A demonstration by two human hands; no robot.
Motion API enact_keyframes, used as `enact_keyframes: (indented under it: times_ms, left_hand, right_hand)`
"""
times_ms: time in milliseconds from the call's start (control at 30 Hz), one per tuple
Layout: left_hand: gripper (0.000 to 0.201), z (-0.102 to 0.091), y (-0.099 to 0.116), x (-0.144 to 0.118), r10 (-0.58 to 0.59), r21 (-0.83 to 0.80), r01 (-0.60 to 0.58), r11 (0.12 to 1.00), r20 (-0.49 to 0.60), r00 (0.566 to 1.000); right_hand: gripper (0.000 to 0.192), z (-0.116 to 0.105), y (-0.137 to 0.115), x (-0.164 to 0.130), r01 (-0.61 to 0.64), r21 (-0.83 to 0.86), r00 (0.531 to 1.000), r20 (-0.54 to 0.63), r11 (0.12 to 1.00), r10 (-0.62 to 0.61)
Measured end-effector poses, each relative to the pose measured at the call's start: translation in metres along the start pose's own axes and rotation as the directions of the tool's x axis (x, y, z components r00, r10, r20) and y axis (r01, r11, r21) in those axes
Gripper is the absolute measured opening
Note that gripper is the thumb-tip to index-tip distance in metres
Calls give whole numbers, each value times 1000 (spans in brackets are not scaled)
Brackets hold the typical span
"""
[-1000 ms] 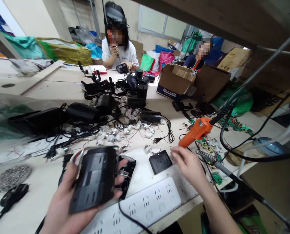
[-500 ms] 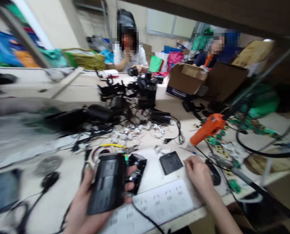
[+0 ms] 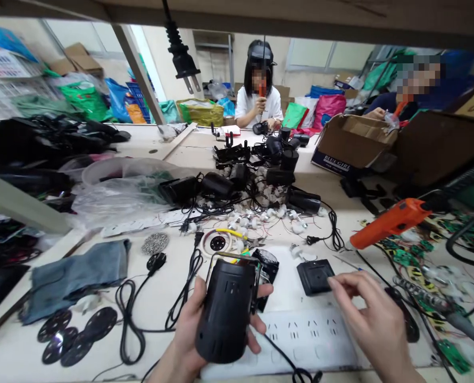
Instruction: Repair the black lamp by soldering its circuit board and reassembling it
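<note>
My left hand (image 3: 192,324) is wrapped around a black cylindrical housing (image 3: 225,308), tilted on the palm, with a thin metal bracket arching over its far end. My right hand (image 3: 370,314) is closed in a pinch above the white power strip (image 3: 296,351), with its fingertips at the right edge of a black square plate (image 3: 315,277). Whether the fingertips touch the plate, or hold anything small, I cannot make out. Behind the held housing lies another black part with a shiny inside (image 3: 267,264), partly hidden.
An orange electric screwdriver (image 3: 392,223) hangs at the right over green circuit boards (image 3: 452,355). Black discs (image 3: 101,323), a folded cloth (image 3: 77,276) and coiled cables lie left. Housings and white parts are heaped mid-table. Two people sit across, near a cardboard box (image 3: 340,143).
The view has swung left and steadied. The housing in my left hand has turned, now showing its rounded side. My right hand stays by the square plate, its fingers more clearly bent together.
</note>
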State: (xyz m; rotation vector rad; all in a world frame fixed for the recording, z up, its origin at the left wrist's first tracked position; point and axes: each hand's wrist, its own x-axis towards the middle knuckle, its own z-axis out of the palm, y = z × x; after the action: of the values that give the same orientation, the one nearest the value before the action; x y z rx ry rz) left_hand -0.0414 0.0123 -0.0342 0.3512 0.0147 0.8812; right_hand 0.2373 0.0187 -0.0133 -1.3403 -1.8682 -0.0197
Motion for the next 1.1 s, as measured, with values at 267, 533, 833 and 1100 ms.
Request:
enact_keyframes:
  times_ms: [267, 533, 833, 1100]
  left_hand:
    - [84, -1, -5, -8, 13, 4, -13, 1000, 14, 1000]
    - [83, -4, -9, -15, 5, -18, -4, 1000, 12, 1000]
    - [82, -12, -7, -32, -33, 62, 38, 997, -78, 996]
    - [91, -20, -8, -36, -97, 81, 109, 991, -139, 986]
  right_hand:
    - [12, 18, -52, 14, 114, 249, 992, 28, 962, -124]
    - [16, 41, -80, 16, 169, 408, 973, 76, 897, -218]
    - [14, 51, -86, 11, 167, 414, 965, 119, 895, -235]
    - [15, 51, -91, 15, 165, 411, 958, 151, 897, -246]
